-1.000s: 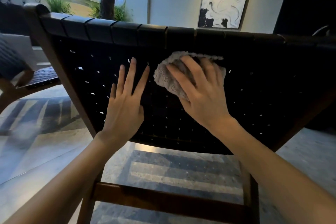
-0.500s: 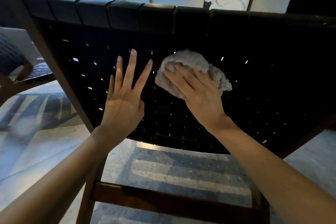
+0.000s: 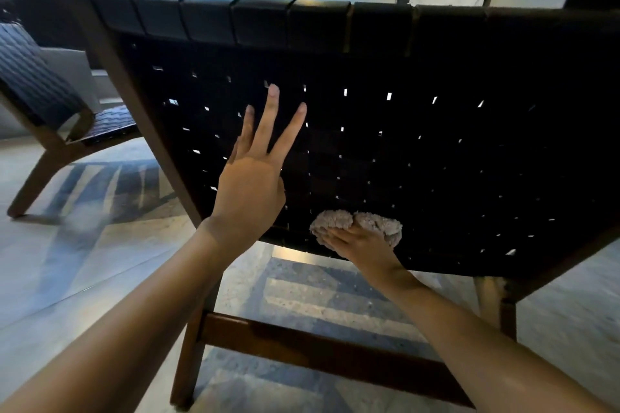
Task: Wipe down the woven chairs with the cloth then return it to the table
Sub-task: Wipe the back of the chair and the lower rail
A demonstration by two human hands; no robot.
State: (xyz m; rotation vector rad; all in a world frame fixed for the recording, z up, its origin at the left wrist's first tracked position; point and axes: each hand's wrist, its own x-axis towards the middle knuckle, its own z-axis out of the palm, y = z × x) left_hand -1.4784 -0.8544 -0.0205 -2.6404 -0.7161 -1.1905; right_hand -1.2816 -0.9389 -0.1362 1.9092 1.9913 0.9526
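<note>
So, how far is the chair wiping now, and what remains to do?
Done: no wiped area can be told apart from the rest. In hand: the right hand presses the cloth low on the near chair's woven back, and the left hand lies flat on it, fingers spread. Left: perhaps the second chair at the far left, then returning the cloth to a table, not in view.

Two bare arms, nothing worn on what shows. Left forearm (image 3: pixel 134 329) and right forearm (image 3: pixel 486 339) uncovered from wrist to frame edge. Left hand (image 3: pixel 250 188): slim, long fingers (image 3: pixel 268 124), short rounded nails. Right hand (image 3: pixel 364 241): fingers partly hidden, nails unreadable. Wrists bare.
</note>
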